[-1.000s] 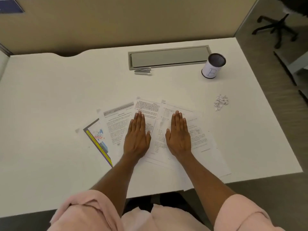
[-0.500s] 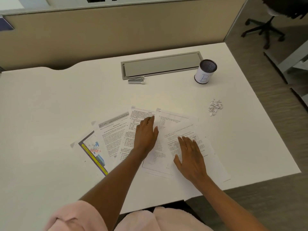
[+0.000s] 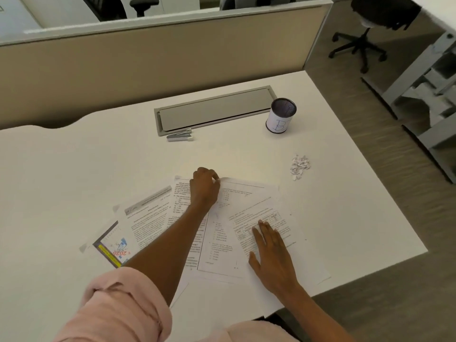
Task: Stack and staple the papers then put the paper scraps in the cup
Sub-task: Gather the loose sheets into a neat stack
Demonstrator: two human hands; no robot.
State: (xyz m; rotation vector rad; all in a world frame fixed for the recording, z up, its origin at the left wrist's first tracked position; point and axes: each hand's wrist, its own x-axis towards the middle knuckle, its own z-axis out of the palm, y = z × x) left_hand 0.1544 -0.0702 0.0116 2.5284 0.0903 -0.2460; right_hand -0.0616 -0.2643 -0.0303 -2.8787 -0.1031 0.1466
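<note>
Up front, the papers (image 3: 222,225) lie fanned out and overlapping on the white desk (image 3: 74,174), their near corners hanging just past its front edge. The left hand (image 3: 204,187) is curled at the far edge of one sheet, fingertips pinching its top corner, which lifts slightly. The right hand (image 3: 271,253) lies flat with fingers spread, pressing on the rightmost sheet. Bare desk stretches wide to the left and behind the papers. A stapler (image 3: 179,137) sits well beyond them, just beside a grey hatch (image 3: 214,111) set into the desk. The cup (image 3: 281,116) stands upright near the hatch's right end; what is inside cannot be told. A small heap of paper scraps (image 3: 299,166) lies between cup and papers, near the right edge.
</note>
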